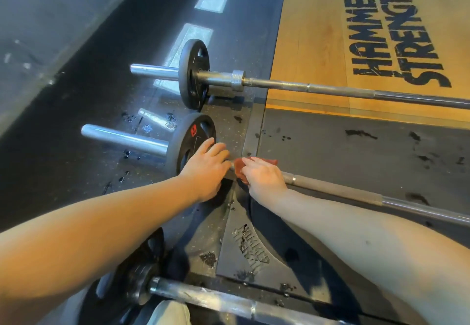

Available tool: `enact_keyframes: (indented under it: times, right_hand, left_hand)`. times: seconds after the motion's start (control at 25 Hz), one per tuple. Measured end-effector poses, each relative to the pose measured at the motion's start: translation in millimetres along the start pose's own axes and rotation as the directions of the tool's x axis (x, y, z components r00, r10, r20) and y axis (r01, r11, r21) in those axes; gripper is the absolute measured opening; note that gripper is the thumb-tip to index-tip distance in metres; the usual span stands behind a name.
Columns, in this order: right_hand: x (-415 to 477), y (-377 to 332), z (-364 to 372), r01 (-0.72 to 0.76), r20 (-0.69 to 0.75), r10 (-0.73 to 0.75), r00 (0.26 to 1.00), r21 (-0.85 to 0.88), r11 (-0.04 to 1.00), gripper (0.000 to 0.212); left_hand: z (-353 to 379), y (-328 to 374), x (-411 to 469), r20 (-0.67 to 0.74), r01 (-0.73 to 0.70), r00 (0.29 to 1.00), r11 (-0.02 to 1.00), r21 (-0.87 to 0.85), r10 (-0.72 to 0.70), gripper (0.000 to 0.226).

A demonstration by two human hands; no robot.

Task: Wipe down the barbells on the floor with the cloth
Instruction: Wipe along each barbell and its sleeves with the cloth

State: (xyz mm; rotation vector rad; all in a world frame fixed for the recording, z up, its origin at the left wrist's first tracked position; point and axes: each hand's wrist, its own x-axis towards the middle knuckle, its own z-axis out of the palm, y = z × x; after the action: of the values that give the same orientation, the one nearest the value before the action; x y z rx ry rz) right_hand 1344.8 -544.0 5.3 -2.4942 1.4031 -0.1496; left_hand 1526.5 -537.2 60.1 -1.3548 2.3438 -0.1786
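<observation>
Head view, centre: wiping middle barbell [343,192] with cloth [239,168] pinched in fingers of right hand [264,177], bracing with spread left hand [206,172]; next, probably sliding rightward along shaft.

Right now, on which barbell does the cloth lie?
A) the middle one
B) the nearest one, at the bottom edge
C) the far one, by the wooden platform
A: the right hand holds the cloth against the shaft of the middle barbell, close to its plate.
</observation>
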Motion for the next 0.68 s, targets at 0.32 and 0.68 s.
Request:
enact_keyframes:
  times: [0.32,0.68]
  right_hand:
    - [44.6,-27.1,2.6,0.079,0.086,-0.079,0.993,0.006,0.997,0.032]
    - [-37.4,48.2,-19.4,-0.005,0.127,-0.016,0.992,0.165,0.986,0.039]
  left_hand:
    - [3.1,-58.2,-36.8,-0.093,0.249,0.965,0.968,0.041,-0.245,0.069]
    - [19.8,-59.8,-28.0,-0.132,0.23,0.965,0.973,0.009,-0.226,0.048]
